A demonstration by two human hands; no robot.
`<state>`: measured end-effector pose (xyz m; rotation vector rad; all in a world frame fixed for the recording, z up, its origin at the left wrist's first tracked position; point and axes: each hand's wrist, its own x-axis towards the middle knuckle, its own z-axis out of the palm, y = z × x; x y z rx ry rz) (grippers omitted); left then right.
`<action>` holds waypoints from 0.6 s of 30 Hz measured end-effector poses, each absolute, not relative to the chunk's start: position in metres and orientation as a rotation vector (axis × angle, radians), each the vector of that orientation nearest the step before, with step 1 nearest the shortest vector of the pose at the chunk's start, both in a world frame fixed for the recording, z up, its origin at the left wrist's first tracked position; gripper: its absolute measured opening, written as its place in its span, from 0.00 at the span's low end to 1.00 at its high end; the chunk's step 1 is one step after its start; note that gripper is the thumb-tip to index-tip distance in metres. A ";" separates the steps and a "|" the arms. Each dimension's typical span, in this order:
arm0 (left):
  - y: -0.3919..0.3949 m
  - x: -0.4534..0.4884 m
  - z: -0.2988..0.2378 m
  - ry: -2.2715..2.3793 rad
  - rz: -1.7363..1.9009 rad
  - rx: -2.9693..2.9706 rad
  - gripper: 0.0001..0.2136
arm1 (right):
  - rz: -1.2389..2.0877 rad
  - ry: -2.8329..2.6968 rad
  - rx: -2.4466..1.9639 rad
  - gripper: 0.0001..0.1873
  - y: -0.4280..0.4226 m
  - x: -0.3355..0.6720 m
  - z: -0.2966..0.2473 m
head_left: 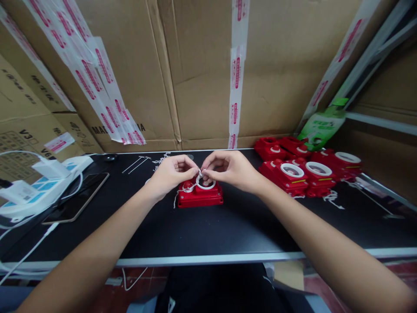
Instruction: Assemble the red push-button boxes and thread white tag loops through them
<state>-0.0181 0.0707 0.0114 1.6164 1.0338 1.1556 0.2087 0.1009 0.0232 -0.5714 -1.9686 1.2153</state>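
Note:
A red plastic unit (pixel 199 195) with a white ring on top lies in the middle of the black table (pixel 202 230). Both hands hover just above it. My left hand (pixel 172 172) is closed in a pinch over the unit's left side. My right hand (pixel 228 168) pinches too, its fingertips meeting the left ones at the ring. Between the fingertips is a thin white string (pixel 198 175); a loose end trails off the unit's left edge.
Several more red units (pixel 302 167) are piled at the right, a green pouch (pixel 321 126) behind them. At the left lie a phone (pixel 78 198), a white power strip (pixel 48 184) with cables and two metal pins (pixel 137 164). Taped cardboard boxes wall the back.

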 end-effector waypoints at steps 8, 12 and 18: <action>0.070 -0.018 0.009 1.030 1.128 1.630 0.10 | 1.182 -1.994 -0.558 0.14 0.102 0.210 0.021; 0.069 -0.016 0.010 1.032 1.128 1.592 0.11 | 1.086 -2.011 -0.516 0.10 0.104 0.210 0.022; 0.069 -0.015 0.012 1.023 1.145 1.556 0.12 | 1.178 -1.968 -0.584 0.14 0.102 0.210 0.025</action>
